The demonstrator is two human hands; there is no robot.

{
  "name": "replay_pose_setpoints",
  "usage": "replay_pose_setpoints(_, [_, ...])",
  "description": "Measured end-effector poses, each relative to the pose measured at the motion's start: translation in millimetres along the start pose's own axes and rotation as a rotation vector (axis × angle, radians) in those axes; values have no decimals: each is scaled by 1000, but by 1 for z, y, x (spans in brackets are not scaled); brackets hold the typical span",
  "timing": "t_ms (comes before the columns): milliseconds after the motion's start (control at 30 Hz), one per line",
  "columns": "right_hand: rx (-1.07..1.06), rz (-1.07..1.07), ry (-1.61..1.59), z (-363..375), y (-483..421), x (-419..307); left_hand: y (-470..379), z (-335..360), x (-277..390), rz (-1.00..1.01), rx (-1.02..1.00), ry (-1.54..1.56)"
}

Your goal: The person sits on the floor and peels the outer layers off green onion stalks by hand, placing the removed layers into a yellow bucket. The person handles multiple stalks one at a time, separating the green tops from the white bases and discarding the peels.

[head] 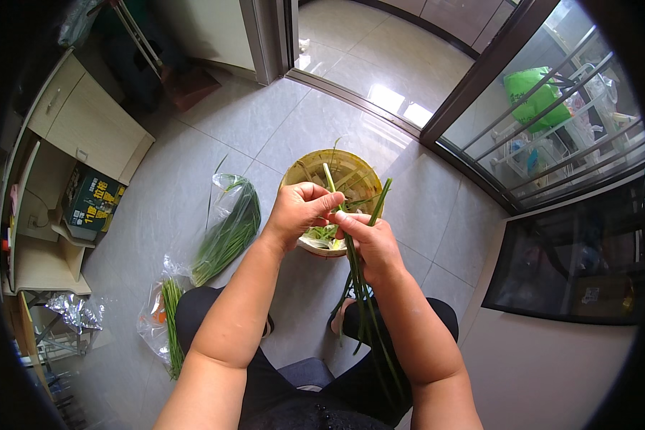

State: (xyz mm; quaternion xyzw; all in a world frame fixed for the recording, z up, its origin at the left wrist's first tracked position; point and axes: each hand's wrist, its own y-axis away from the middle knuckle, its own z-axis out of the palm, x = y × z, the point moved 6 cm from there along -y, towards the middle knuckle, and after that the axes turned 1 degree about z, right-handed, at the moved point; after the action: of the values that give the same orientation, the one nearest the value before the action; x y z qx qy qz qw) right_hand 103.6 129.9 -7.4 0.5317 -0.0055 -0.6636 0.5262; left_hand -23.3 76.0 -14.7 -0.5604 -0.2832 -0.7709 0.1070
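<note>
My left hand (pixel 296 212) pinches the pale stem end of a green leafy stalk, probably garlic chives, between thumb and forefinger. Against it, thumb to thumb, my right hand (pixel 375 246) grips several long green stalks (pixel 357 277), whose leaves hang down towards my right knee. Both hands are over the near part of a round yellow bucket (pixel 302 160) standing on the floor. Pale and green plant scraps (pixel 322 233) lie inside it. Left of the bucket, a clear plastic bag (pixel 231 226) holds a thick bunch of the same greens.
Another bundle of green stalks (pixel 172 328) lies on plastic by my left knee. A wooden cabinet (pixel 88 113) with a printed carton (pixel 94 199) stands at left. Beyond the bucket is a sliding-door track (pixel 355 102). A red dustpan (pixel 191 88) sits at the far left, and a dark glossy panel (pixel 564 258) at right.
</note>
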Motion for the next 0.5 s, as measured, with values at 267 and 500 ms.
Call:
replay_pose_setpoints(267, [-18, -19, 14, 3, 2, -3, -1, -11, 2, 28, 162, 91])
replay_pose_setpoints(500, [-20, 7, 19, 4, 2, 0, 2, -3, 4, 10, 94, 66])
